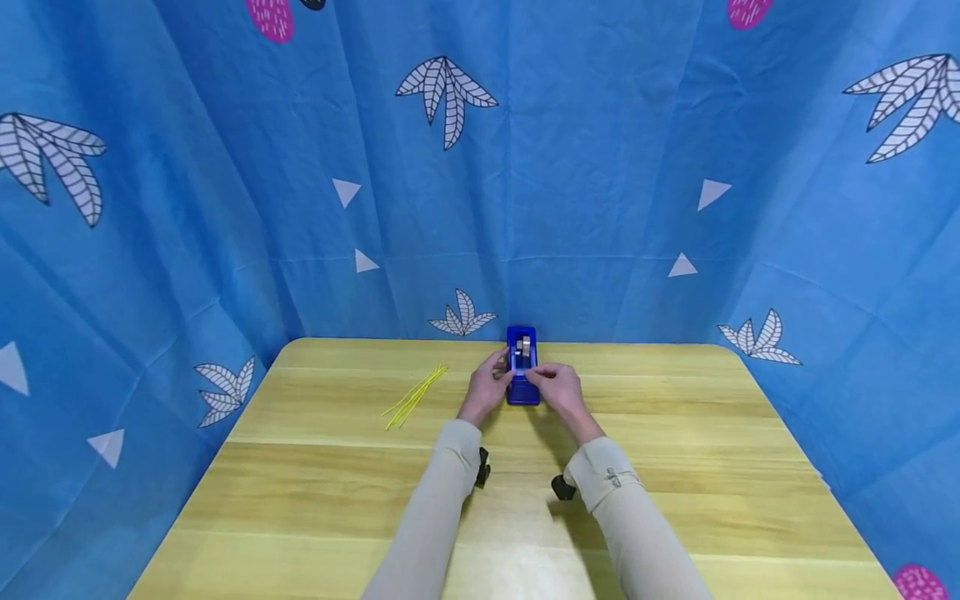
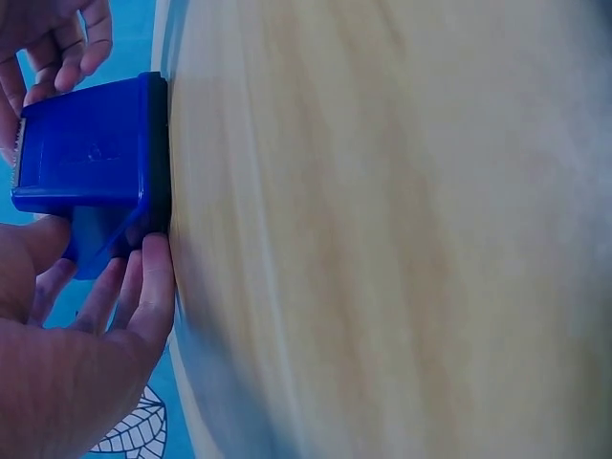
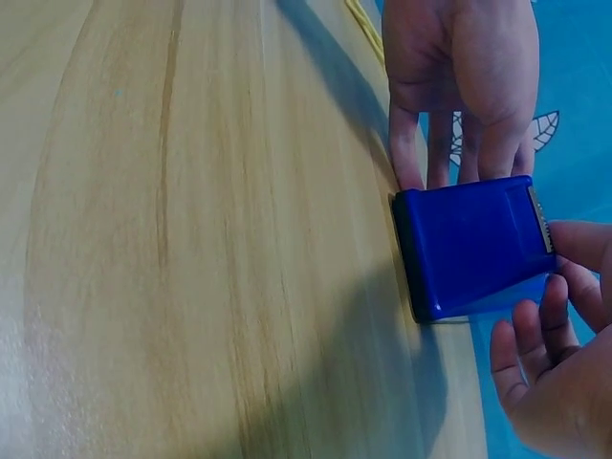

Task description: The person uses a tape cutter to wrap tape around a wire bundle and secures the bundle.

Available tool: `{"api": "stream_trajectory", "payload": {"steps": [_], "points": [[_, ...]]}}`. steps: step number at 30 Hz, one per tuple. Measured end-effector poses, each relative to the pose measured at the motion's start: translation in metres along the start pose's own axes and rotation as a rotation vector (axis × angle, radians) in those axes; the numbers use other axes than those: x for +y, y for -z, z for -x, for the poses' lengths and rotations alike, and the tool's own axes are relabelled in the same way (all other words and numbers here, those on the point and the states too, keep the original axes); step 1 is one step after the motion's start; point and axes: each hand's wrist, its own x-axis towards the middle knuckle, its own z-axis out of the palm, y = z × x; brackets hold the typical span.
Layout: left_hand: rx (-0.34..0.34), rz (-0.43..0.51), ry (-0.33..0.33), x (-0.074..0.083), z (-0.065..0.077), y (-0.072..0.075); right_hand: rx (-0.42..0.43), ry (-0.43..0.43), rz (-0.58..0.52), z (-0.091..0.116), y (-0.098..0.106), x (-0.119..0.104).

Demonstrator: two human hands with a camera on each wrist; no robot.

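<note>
A blue tape dispenser [image 1: 523,392] stands on the table near its back edge, with a small roll [image 1: 526,345] in its upper part. My left hand [image 1: 486,387] holds the dispenser by its left side, fingers along the wall low by the table and thumb near the top in the left wrist view. At the serrated cutter [image 3: 541,220], the thumb and forefinger of my right hand [image 1: 558,387] pinch together at the tape end; the clear tape itself hardly shows. The other right fingers are loosely bent beside the dispenser.
Several thin yellow strands [image 1: 417,396] lie in a loose bundle left of my left hand. A blue patterned curtain [image 1: 592,208] hangs right behind the back edge of the wooden table [image 1: 315,492] and along both sides.
</note>
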Motion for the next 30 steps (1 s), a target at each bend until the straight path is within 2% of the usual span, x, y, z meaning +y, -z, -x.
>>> {"api": "stream_trajectory", "payload": {"steps": [18,30], "points": [[-0.01,0.005,0.058,0.001,0.0,0.001,0.035,0.021,0.065,-0.004,0.0,-0.008],[0.005,0.008,0.05,0.0,-0.002,-0.001,0.044,0.03,0.073,-0.003,0.001,-0.011]]}}
